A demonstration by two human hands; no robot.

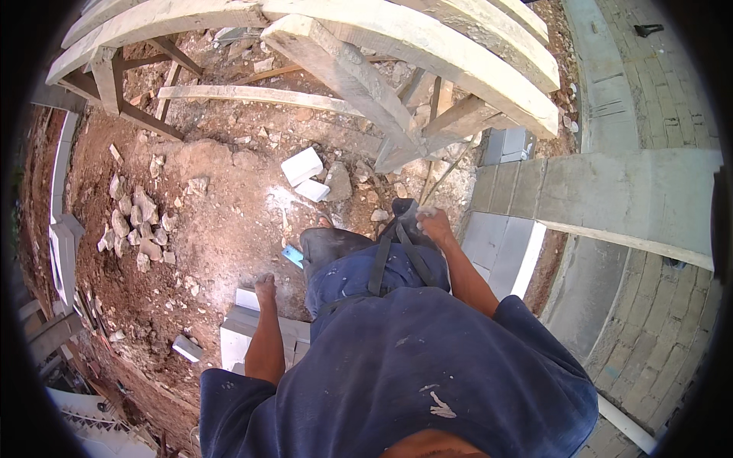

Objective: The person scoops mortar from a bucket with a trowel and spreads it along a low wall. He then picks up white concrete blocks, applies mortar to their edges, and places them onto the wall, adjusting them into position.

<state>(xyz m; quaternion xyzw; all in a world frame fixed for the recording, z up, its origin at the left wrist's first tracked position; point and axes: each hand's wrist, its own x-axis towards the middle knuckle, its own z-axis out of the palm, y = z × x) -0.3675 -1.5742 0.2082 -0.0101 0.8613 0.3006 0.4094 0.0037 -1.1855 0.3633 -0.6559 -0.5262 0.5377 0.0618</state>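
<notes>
My left hand (265,287) hangs at my left side over white and grey blocks (238,330), with its fingers loosely bent and nothing visible in it. My right hand (434,225) is beside my dark trousers (340,244) at the right, its fingers curled; what they hold, if anything, I cannot make out. A light blue flat object (291,255) lies on the dirt beside my leg. Ahead of me two white blocks (301,167) lie next to a rough stone (337,182).
A timber formwork frame (458,42) arches overhead in front. Broken stones (143,210) lie on the red soil at left, near a low block wall (62,263). At right are a grey block ledge (496,252), a concrete beam (611,191) and a brick wall (649,328).
</notes>
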